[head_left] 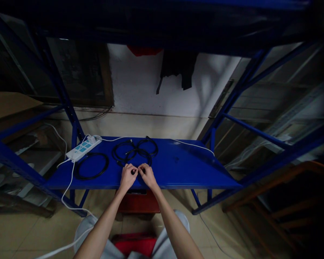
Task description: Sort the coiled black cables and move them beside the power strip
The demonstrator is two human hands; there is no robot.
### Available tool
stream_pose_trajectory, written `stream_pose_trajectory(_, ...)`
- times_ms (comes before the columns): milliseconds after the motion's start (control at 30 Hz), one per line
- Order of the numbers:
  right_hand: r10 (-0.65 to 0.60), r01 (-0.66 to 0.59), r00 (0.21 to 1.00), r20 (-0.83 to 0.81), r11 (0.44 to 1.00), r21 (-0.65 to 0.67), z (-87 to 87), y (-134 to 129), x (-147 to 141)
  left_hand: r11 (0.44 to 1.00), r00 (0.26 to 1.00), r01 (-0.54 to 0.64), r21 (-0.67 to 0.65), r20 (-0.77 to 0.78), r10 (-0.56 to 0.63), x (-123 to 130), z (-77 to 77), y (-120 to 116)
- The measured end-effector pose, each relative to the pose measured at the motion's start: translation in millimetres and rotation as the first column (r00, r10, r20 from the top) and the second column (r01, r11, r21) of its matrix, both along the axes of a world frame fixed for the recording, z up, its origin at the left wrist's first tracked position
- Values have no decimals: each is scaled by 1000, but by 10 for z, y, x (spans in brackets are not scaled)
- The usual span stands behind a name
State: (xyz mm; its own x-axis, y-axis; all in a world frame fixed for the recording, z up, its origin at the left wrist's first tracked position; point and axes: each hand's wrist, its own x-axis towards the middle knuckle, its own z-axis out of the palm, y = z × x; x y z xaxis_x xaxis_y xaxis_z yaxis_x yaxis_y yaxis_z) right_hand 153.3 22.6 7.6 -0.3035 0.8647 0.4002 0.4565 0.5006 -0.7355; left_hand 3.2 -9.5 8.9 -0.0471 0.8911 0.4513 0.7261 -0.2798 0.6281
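Note:
My left hand [129,176] and my right hand [148,175] are together over the front edge of the blue shelf, fingertips nearly touching. Both are closed in a pinch, with a small dark piece of black cable showing at each one's fingers. Just beyond them lie overlapping coils of black cable [157,146], some with connector ends showing. The nearest loop runs behind my fingers, so I cannot make out which part I hold. Off to the left, a separate coil of black cable [108,165] rests flat on the shelf.
A white power strip [75,154] with blue sockets sits on the blue shelf [189,169] at the left, its white cord hanging over the front. Blue uprights [226,104] frame both sides. Below is a reddish-brown stool [140,203]; a wooden chair [275,180] stands right.

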Motion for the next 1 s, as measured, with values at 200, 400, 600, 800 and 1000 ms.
stream_pose_trajectory(200,45,-48,997,-66,998,-39,18,-22,11,1000,999,-5,2,36,4,-19,3,5)
stream_pose_trajectory(400,52,-52,998,-47,998,-17,-25,1,-5,1000,997,-22,-15,71,23,-54,-34,38)
stream_pose_trajectory(600,8,-8,1000,18,1000,-5,-60,25,-22,1000,993,8,-10,118,-6,-94,-78,76)
stream_pose_trajectory(800,0,1,1000,30,999,-33,-73,61,-26,997,987,72,-29,143,-67,-127,-55,64)
stream_pose_trajectory(1000,-21,21,1000,-7,996,-86,-75,119,-64,994,976,101,-34,199,-92,-160,-15,30)
